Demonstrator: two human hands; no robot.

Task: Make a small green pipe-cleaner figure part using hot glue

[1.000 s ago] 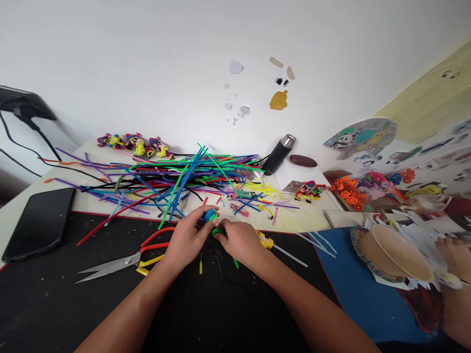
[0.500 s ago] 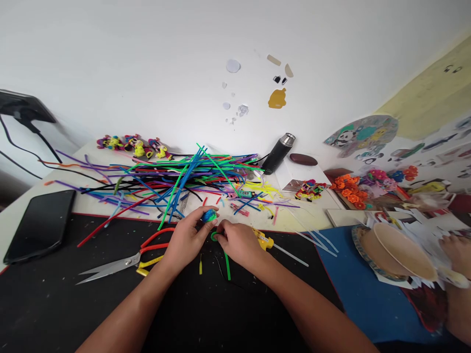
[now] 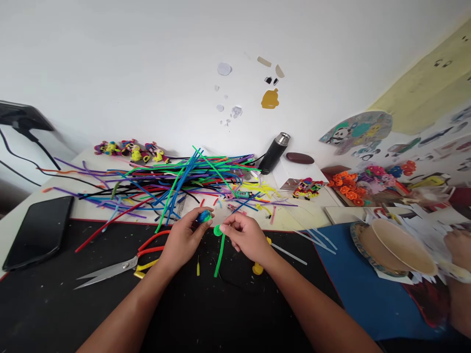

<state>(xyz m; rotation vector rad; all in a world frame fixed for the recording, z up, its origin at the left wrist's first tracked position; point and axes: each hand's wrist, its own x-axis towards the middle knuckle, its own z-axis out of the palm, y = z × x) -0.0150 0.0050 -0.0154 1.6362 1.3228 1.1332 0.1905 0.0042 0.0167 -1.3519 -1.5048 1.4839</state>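
Observation:
My left hand (image 3: 187, 236) is closed around a small blue and green fuzzy ball (image 3: 204, 216), gripped between thumb and fingers. In my right hand (image 3: 247, 236), thumb and fingers pinch a green pipe cleaner (image 3: 220, 255). Its top end is coiled into a flat spiral, and its straight tail hangs down toward the black mat (image 3: 191, 314). Orange-handled scissors (image 3: 121, 267) lie left of my left hand, beside a yellow-handled tool (image 3: 145, 268). Partly hidden behind my right wrist is a yellow glue gun (image 3: 258, 268) with a clear glue stick (image 3: 290, 254).
A heap of colourful pipe cleaners (image 3: 176, 179) spreads behind my hands. A phone (image 3: 39, 230) lies at the left, and a black thermos (image 3: 274, 154) stands at the back. At the right are bowls (image 3: 401, 245) and another person's hand (image 3: 458, 245).
My right hand has turned and shifted slightly, so the coiled end of the green pipe cleaner now shows flat. The tail has swung left. The view has tilted a little.

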